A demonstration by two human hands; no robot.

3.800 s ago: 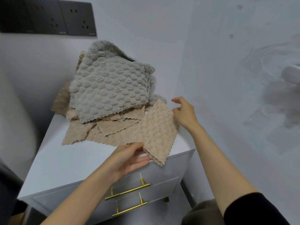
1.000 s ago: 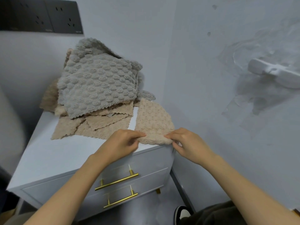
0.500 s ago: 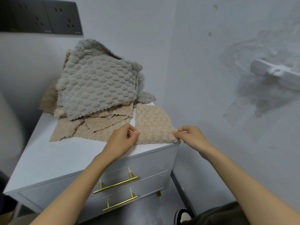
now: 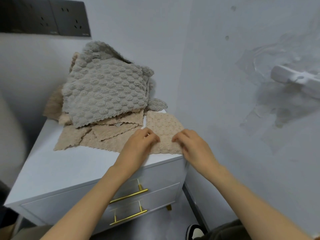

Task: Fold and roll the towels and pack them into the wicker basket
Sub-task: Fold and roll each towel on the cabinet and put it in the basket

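Note:
A folded beige towel [image 4: 162,125] lies at the right front corner of the white cabinet top [image 4: 69,167]. My left hand [image 4: 140,144] and my right hand [image 4: 190,144] both pinch its near edge, fingers curled on the cloth, a short gap between them. The near edge looks bunched up under my fingers. Behind and to the left sits a heap of towels: a grey bubble-textured towel [image 4: 103,90] on top, several beige towels [image 4: 97,137] spread flat beneath it. No wicker basket is in view.
The cabinet stands in a corner, with a wall right beside the towel. Two drawers with gold handles [image 4: 129,196] face me. Dark wall sockets [image 4: 69,18] are above the heap. A white fitting [image 4: 297,80] sticks out from the right wall. A shoe [image 4: 195,231] is on the floor.
My hands have moved closer together along the towel's near edge, from its two corners toward the middle. The near edge has bunched up. The towel heap has not moved.

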